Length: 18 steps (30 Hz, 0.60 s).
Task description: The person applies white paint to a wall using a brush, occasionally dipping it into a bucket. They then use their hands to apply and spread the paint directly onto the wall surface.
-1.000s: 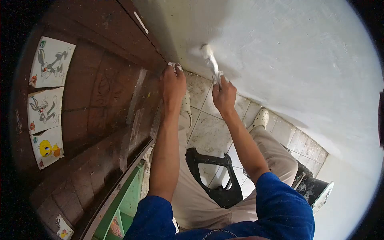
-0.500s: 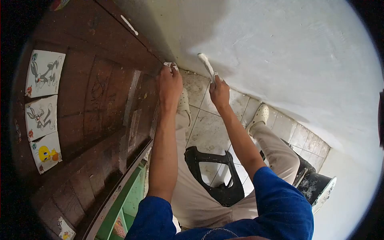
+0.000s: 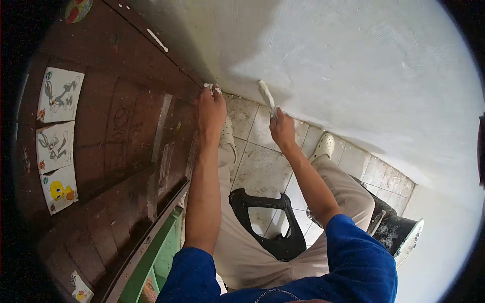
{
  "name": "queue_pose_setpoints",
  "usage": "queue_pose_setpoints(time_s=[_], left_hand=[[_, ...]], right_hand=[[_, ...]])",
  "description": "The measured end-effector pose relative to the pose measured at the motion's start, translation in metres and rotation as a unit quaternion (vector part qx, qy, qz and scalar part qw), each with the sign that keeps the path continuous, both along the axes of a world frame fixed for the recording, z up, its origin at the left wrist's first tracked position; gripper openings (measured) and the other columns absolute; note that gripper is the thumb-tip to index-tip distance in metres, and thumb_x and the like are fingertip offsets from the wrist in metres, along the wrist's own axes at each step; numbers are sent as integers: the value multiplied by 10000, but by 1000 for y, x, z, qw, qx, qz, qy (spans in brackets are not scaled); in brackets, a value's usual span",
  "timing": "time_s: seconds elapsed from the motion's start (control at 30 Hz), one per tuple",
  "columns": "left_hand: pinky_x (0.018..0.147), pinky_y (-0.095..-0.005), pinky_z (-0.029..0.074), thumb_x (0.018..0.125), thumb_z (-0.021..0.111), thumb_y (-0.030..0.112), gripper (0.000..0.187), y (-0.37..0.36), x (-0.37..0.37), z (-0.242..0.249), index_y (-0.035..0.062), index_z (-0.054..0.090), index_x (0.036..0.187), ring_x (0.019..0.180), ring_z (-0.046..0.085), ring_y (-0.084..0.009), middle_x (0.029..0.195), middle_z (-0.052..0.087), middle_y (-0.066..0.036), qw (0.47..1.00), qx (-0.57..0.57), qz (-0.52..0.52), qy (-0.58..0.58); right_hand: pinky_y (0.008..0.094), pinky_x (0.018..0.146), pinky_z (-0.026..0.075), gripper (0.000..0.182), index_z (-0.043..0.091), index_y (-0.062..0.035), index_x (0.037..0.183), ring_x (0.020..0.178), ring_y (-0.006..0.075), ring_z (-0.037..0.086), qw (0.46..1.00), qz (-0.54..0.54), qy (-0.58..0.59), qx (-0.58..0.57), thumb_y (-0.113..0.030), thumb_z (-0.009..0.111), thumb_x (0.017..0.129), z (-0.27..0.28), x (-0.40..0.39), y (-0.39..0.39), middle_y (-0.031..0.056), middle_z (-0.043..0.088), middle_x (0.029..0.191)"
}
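Note:
My right hand (image 3: 283, 130) is closed around the handle of a putty knife (image 3: 265, 92), its narrow blade thickly coated in white paste and pointing up and away. The blade is close to the pale wall (image 3: 353, 76), low down above the floor. My left hand (image 3: 211, 112) is closed in the corner where the brown wooden door (image 3: 131, 116) meets the wall. White material shows at its fingertips, but I cannot tell what the fingers hold.
A black plastic stool (image 3: 283, 247) stands between my legs on the dirty tiled floor (image 3: 262, 166). To the right is a black bucket (image 3: 391, 235) with a white-crusted rim. A green shelf (image 3: 164, 252) sits at lower left. Cartoon stickers (image 3: 56, 144) cover part of the door.
My right hand and the putty knife have shifted slightly down and to the right. My left hand is a little lower and further left. The view has tilted slightly.

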State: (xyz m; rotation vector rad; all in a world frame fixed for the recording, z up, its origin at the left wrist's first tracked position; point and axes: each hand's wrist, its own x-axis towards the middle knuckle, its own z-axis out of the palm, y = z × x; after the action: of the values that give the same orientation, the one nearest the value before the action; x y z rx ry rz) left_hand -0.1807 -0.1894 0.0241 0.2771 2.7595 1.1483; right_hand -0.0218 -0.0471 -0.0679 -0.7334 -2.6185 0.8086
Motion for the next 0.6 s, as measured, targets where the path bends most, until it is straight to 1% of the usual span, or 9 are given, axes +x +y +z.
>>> queue_pose_setpoints(time_s=[0.03, 0.13, 0.23, 0.3, 0.33, 0.37, 0.47, 0.53, 0.6], left_hand=[[779, -488, 417, 914, 414, 233, 312, 0, 1, -2, -33, 573, 951, 900, 544, -448, 939, 598, -267, 1000, 16, -1, 11], [778, -491, 417, 915, 412, 231, 316, 5, 3, 10, -39, 571, 956, 907, 542, -448, 945, 593, -271, 1000, 10, 2, 8], [780, -492, 416, 915, 411, 227, 319, 4, 6, 8, -45, 569, 968, 919, 539, -448, 949, 591, -273, 1000, 3, -7, -10], [781, -492, 416, 914, 410, 224, 318, 7, -1, 7, -46, 568, 975, 924, 536, -449, 950, 590, -274, 1000, 9, -11, -8], [782, -492, 415, 914, 409, 221, 317, 6, 1, 7, -46, 568, 978, 926, 534, -451, 951, 590, -274, 1000, 6, -4, -12], [783, -492, 415, 913, 408, 219, 315, 4, 2, 7, -45, 567, 982, 927, 533, -453, 952, 590, -275, 1000, 2, 3, -19], [786, -495, 413, 911, 407, 211, 313, 1, 0, 8, -51, 564, 978, 935, 531, -454, 956, 589, -279, 999, -18, -4, -26], [785, -496, 412, 908, 413, 206, 311, 1, -1, 5, -59, 568, 961, 923, 534, -456, 943, 587, -287, 1000, -5, -4, -24], [780, -496, 413, 905, 419, 203, 310, 2, 0, 7, -63, 572, 948, 913, 538, -457, 928, 587, -292, 1000, 8, -2, -18]], right_hand=[[466, 529, 444, 321, 548, 49, 1051, 587, 413, 547, 1000, 3, -17, -21, -58, 577, 750, 4, 0, -5, 245, 551, 672], [476, 547, 453, 285, 554, 47, 1020, 605, 414, 555, 999, -17, 46, -14, -58, 567, 755, 21, -6, -19, 243, 563, 673], [489, 567, 457, 301, 554, 47, 1034, 625, 406, 567, 999, -46, 22, 16, -78, 565, 760, -13, -20, -7, 243, 573, 679], [489, 573, 461, 303, 555, 45, 1032, 632, 403, 571, 995, -39, -92, -14, -91, 565, 761, -44, -21, -1, 242, 576, 688], [489, 575, 463, 305, 555, 44, 1031, 636, 401, 573, 988, -29, -152, -32, -97, 566, 761, -46, -24, -2, 241, 577, 692], [489, 581, 442, 256, 568, 54, 986, 611, 424, 543, 994, -27, -102, -34, -45, 560, 750, -48, -19, -2, 253, 568, 662], [492, 589, 448, 261, 566, 55, 990, 611, 426, 547, 998, 11, 26, -49, -44, 567, 748, -6, -23, -16, 256, 562, 651], [482, 561, 447, 287, 560, 44, 1016, 613, 413, 559, 998, 32, 60, -19, -80, 568, 757, 21, -35, -23, 247, 568, 677], [476, 547, 448, 306, 555, 38, 1037, 612, 407, 565, 997, 37, 73, 4, -99, 568, 764, 18, -49, -21, 241, 570, 686]])
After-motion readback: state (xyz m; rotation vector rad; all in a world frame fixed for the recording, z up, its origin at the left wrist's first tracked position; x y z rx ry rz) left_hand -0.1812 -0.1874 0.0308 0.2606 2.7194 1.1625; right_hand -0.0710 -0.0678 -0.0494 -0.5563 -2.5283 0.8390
